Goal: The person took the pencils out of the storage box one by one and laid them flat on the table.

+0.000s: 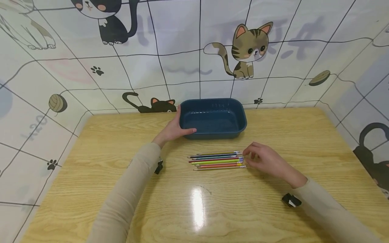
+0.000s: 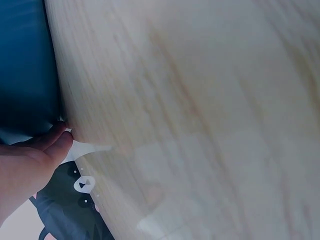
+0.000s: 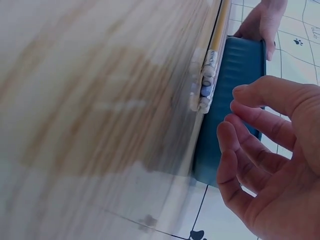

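A deep blue rectangular tub [image 1: 212,135] stands at the back of the table, its inside bare. My left hand [image 1: 174,130] grips the tub's left end, thumb across the front wall and fingers along the left side. In the left wrist view, fingertips [image 2: 61,137] bend round the tub's corner. Several colored pencils [image 1: 217,161] lie side by side in front of the tub, eraser ends toward the right. Beside those ends, my right hand [image 1: 265,160] hovers with loosely bent fingers. Nothing sits between its thumb and fingertips [image 3: 240,92] in the right wrist view.
The wood-grain table [image 1: 170,209] meets a white wall covering [image 1: 182,67] printed with cats and grid lines, close behind the tub. Small black pieces show by the left sleeve [image 1: 127,189] and the right sleeve [image 1: 331,209].
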The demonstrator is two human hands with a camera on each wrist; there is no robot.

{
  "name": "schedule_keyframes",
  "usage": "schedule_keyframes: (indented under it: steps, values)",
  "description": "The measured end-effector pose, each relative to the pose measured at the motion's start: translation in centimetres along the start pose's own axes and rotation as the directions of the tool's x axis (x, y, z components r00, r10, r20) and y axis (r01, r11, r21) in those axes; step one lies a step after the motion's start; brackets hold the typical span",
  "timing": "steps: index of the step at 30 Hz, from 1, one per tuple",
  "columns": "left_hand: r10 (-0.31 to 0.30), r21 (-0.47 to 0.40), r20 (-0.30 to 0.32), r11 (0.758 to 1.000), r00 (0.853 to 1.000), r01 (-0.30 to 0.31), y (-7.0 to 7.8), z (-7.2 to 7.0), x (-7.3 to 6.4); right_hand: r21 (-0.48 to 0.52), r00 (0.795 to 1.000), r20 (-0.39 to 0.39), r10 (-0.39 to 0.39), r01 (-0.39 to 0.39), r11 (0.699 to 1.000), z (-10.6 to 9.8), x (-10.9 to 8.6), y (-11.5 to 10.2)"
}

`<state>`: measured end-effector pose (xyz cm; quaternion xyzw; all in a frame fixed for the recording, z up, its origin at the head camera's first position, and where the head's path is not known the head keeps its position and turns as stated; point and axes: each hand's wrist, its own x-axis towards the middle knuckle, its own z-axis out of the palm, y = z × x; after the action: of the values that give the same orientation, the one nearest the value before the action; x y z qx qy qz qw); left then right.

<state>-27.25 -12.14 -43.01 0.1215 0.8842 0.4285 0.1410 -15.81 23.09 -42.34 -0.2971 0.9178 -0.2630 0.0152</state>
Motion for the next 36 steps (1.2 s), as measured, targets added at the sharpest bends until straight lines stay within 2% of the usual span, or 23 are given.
schedule_keyframes:
  steps: [9,15,20,29,36]
  values:
    - [-0.016,-0.019,0.01,1.0,1.0,0.016,0.5,-0.2,-0.4,0.021,1.0,-0.003,-0.028,0.028,0.999,-0.2,-0.6,-0.7]
    - [-0.014,-0.008,0.01,1.0,1.0,0.014,0.4,-0.5,-0.4,0.03,0.999,-0.001,-0.043,0.043,0.999,0.0,-0.8,-1.1]
    - [-0.017,0.012,0.009,1.0,1.0,0.017,0.3,-0.7,-0.5,0.029,0.996,-0.008,-0.086,0.086,0.996,0.3,-1.0,-1.4]
    - [0.014,-0.018,-0.01,1.0,1.0,-0.014,0.2,-0.7,-0.8,0.011,0.992,-0.013,-0.122,0.122,0.992,0.1,-1.6,-1.9]
    - [0.045,-0.05,-0.031,0.998,0.999,-0.046,-0.2,-0.7,-1.1,0.011,0.998,-0.012,-0.055,0.055,0.998,-0.1,-2.1,-1.2]
